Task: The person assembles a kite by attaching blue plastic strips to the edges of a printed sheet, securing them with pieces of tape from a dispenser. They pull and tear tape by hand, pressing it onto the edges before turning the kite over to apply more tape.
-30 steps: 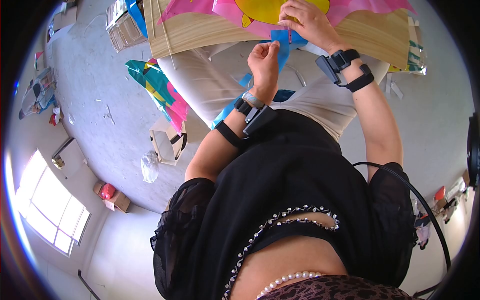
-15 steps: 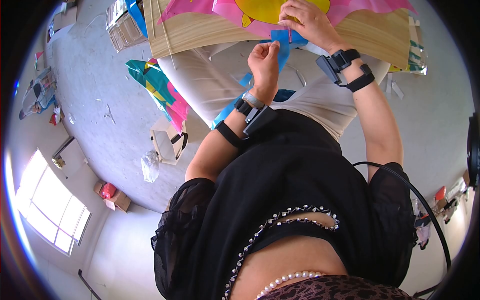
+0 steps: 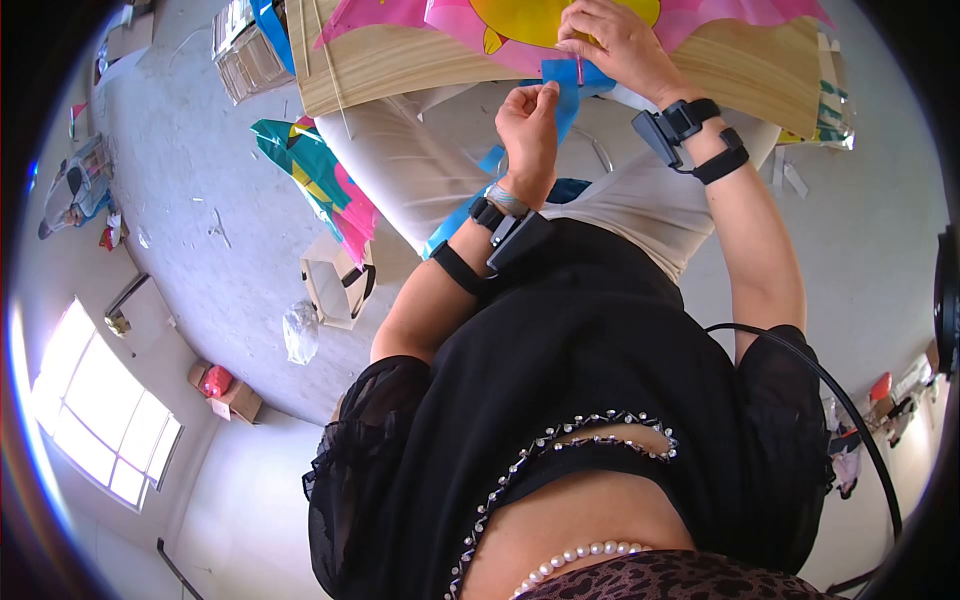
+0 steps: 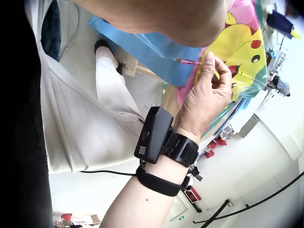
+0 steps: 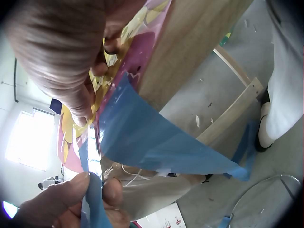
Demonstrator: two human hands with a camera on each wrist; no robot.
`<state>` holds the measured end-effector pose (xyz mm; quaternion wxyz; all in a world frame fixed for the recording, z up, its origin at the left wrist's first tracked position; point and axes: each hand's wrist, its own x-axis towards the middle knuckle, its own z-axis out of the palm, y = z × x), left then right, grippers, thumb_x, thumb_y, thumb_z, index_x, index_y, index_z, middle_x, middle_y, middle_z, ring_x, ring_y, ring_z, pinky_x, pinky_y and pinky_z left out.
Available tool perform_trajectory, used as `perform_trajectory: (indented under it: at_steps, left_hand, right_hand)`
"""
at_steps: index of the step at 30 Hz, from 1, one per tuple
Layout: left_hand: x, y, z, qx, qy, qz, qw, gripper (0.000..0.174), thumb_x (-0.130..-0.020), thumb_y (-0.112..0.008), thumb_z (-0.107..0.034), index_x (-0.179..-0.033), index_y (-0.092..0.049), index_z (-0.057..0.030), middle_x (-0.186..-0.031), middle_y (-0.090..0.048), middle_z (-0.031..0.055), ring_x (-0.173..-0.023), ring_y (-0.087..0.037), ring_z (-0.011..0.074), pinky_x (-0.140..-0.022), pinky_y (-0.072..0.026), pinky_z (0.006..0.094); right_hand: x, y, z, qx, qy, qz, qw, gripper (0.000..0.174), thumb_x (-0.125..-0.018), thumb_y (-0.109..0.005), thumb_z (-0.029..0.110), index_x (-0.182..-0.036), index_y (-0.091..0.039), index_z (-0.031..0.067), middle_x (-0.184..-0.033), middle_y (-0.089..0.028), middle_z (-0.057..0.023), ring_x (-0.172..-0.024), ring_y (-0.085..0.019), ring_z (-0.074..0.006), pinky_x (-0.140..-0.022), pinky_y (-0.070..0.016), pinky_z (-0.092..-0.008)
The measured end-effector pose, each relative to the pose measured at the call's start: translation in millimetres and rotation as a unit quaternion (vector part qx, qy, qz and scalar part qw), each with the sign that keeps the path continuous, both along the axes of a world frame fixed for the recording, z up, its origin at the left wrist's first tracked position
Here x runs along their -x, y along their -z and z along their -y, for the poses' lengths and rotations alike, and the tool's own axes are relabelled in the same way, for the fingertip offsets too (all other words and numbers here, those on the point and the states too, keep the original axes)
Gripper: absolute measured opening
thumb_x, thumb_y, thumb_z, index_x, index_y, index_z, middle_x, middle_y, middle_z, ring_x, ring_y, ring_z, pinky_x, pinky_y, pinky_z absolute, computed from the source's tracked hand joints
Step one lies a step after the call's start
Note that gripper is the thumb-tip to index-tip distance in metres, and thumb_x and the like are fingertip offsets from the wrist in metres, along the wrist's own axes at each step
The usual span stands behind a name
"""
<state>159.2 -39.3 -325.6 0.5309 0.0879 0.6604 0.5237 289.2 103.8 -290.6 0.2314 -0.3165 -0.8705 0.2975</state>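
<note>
A pink and yellow cartoon-printed plastic sheet [image 3: 510,25] is spread over the wooden tabletop [image 3: 430,75]. My left hand [image 3: 528,132] pinches a blue plastic strip [image 3: 561,95] between thumb and curled fingers, just off the near table edge. In the right wrist view, the left thumb [image 5: 71,190] lies along the strip, and a wide blue piece [image 5: 147,137] hangs from the sheet's pink edge. My right hand [image 3: 628,52] is bent over that edge. Its thumb and fingertips pinch the sheet's margin beside the blue strip in the left wrist view.
A teal, yellow and pink sheet [image 3: 310,170] hangs by my left leg. On the floor are an open box [image 3: 335,285] and a clear plastic bag [image 3: 299,333]. A cardboard stack [image 3: 245,60] stands left of the table. Thin sticks [image 3: 335,70] lie across the table's left end.
</note>
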Motion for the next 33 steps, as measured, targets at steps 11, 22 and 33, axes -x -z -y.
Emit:
perform_trajectory:
  at_steps: [11, 22, 33]
  left_hand:
    - [0.2, -1.0, 0.0, -0.002, 0.001, 0.002, 1.000, 0.021, -0.097, -0.074, -0.020, -0.094, -0.064, -0.0018, -0.081, -0.061, -0.0036, -0.073, -0.051, 0.0035, -0.065, -0.0411, 0.0206]
    - [-0.3, -0.9, 0.0, 0.001, -0.002, 0.004, 1.000, 0.021, -0.096, -0.074, -0.020, -0.094, -0.064, -0.0021, -0.081, -0.061, -0.0040, -0.072, -0.051, 0.0033, -0.065, -0.0410, 0.0204]
    - [0.8, 0.3, 0.2, 0.005, 0.005, -0.002, 1.000, 0.021, -0.096, -0.074, -0.020, -0.094, -0.065, -0.0017, -0.082, -0.063, -0.0031, -0.072, -0.051, 0.0032, -0.065, -0.0413, 0.0200]
  right_hand:
    - [0.3, -0.7, 1.7, 0.002, 0.007, -0.001, 1.000, 0.012, -0.087, -0.072, 0.019, -0.090, -0.068, 0.0075, -0.097, -0.065, -0.0061, -0.097, -0.064, -0.0276, -0.086, -0.0529, -0.0396]
    - [0.1, -0.7, 0.9, -0.010, 0.001, 0.002, 1.000, 0.012, -0.088, -0.072, 0.020, -0.090, -0.068, 0.0086, -0.096, -0.064, -0.0054, -0.097, -0.064, -0.0268, -0.086, -0.0527, -0.0391]
    - [0.2, -1.3, 1.5, -0.010, 0.004, 0.009, 1.000, 0.013, -0.088, -0.073, 0.020, -0.091, -0.068, 0.0087, -0.097, -0.064, -0.0051, -0.098, -0.064, -0.0265, -0.085, -0.0530, -0.0384]
